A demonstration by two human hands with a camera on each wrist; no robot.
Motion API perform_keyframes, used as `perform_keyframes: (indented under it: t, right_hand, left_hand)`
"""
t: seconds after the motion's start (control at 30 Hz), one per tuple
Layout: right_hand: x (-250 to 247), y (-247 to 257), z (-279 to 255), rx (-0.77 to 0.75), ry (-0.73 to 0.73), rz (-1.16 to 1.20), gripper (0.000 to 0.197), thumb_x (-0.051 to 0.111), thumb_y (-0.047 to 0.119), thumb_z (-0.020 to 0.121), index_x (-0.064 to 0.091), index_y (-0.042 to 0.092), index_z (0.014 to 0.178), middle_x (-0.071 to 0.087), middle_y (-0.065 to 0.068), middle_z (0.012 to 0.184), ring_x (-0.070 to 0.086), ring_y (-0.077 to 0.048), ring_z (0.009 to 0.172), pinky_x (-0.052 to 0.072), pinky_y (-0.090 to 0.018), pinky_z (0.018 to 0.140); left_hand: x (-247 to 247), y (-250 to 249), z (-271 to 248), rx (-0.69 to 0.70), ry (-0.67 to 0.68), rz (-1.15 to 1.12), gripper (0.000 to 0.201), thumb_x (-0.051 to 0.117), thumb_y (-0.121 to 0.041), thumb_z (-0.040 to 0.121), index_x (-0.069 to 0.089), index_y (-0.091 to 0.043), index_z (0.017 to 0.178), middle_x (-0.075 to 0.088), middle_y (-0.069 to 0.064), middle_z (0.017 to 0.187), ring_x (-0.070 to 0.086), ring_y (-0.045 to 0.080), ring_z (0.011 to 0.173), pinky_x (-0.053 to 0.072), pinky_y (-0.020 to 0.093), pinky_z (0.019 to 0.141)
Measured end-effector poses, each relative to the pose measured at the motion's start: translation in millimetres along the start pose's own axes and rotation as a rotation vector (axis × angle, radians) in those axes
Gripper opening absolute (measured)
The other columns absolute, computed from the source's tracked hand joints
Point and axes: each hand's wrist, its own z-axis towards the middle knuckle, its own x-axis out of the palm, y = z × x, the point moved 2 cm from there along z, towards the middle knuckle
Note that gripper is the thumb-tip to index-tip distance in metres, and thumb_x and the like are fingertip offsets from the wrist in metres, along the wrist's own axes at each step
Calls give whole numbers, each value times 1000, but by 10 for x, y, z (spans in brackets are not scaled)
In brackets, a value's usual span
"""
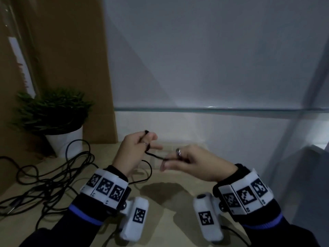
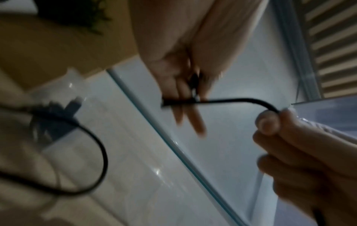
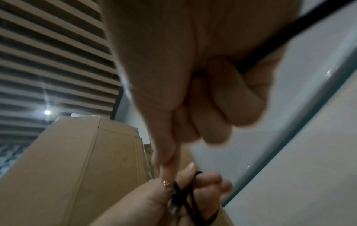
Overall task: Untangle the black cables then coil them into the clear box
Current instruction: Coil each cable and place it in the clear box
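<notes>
Both hands, left hand [image 1: 132, 148] and right hand [image 1: 194, 162], pinch one black cable [image 1: 154, 155] taut above the desk [image 1: 169, 198] (more cables [image 1: 49, 173] tangled left).

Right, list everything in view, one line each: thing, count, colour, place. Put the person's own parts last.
held cable: one, black, stretched between the two hands above the tabletop.
cable tangle: count unclear, black, loose on the tabletop at left.
potted plant: one, green leaves in a white pot, back left.
cardboard panel: one, brown, upright behind the plant.
glass panel: one, clear with a greenish edge, along the back.
tabletop: one, light wood, under the hands.
wrist trackers: two, white with black markers, one per wrist.
left hand: one, cable looped round its fingers.
right hand: one, pinches the cable.
</notes>
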Motion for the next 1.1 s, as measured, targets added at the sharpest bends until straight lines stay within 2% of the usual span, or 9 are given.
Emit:
perform_keyframes:
  t: [0.07, 0.17, 0.33, 0.47, 0.57, 0.7, 0.87, 1.0, 1.1]
  right_hand:
    - [-90, -61, 16, -51, -365, -83, 11, 64, 36, 85, 72, 29, 85, 69, 10, 76, 58, 1, 66, 47, -25, 66]
    - [-150, -214, 9, -19, -696, -153, 15, 65, 44, 81, 72, 31, 83, 71, 13, 79, 63, -2, 74, 51, -28, 68]
    - [-28, -398, 61, 213, -194, -70, 22, 49, 32, 95, 70, 28, 91, 59, 14, 59, 54, -1, 57, 44, -23, 66]
    - [71, -337, 23, 267, 131, -87, 23, 44, 33, 98, 63, 28, 109, 54, 8, 58, 48, 3, 47, 34, -10, 55]
    - [145, -225, 2, 193, 304, -95, 30, 47, 36, 96, 58, 33, 123, 63, 8, 79, 55, -4, 70, 44, -20, 71]
    - [16, -95, 17, 27, -51, -108, 21, 57, 34, 91, 71, 23, 101, 70, 8, 92, 60, -2, 75, 50, -24, 75]
    - [-164, -99, -23, -52, -766, -241, 13, 71, 42, 75, 72, 29, 76, 54, 9, 62, 45, -3, 55, 40, -29, 54]
    - [-151, -332, 32, 170, -540, -172, 21, 58, 44, 85, 72, 31, 95, 65, 13, 76, 51, 3, 65, 44, -22, 66]
    - [-76, -378, 37, 260, -225, -86, 22, 51, 38, 92, 71, 39, 83, 53, 11, 56, 45, 0, 52, 38, -18, 59]
  left_hand:
    - [49, -40, -63, -14, 217, 200, 33, 44, -34, 97, 69, -13, 88, 73, 6, 79, 69, 16, 74, 48, 30, 72]
    - [185, -186, -209, -159, 506, -89, 61, 30, -45, 95, 64, 4, 90, 66, 17, 71, 63, 17, 55, 50, 23, 66]
    - [252, -261, -328, -184, 669, -405, 29, 46, -15, 88, 59, 10, 93, 65, 12, 64, 57, 7, 50, 49, 20, 64]
    - [207, -256, -195, -163, 402, -762, 29, 44, -9, 87, 61, 10, 99, 71, 19, 97, 70, 19, 86, 55, 27, 81]
    - [43, -172, 11, -87, 99, -813, 31, 32, -14, 99, 55, 5, 108, 68, 15, 107, 67, 18, 101, 46, 30, 95]
    - [-36, -9, 53, -122, -12, -459, 37, 32, -24, 101, 54, 2, 113, 67, 13, 106, 69, 13, 91, 50, 21, 88]
    - [129, -114, -183, -226, 466, 28, 61, 27, -44, 95, 63, 4, 95, 67, 19, 78, 64, 19, 61, 46, 23, 70]
    - [186, -221, -314, -260, 747, -268, 38, 43, -28, 91, 65, 3, 90, 56, 13, 64, 50, 12, 46, 44, 23, 64]
    - [158, -294, -306, -247, 664, -514, 34, 44, -19, 83, 73, -3, 75, 54, 7, 55, 39, 7, 35, 45, 20, 56]
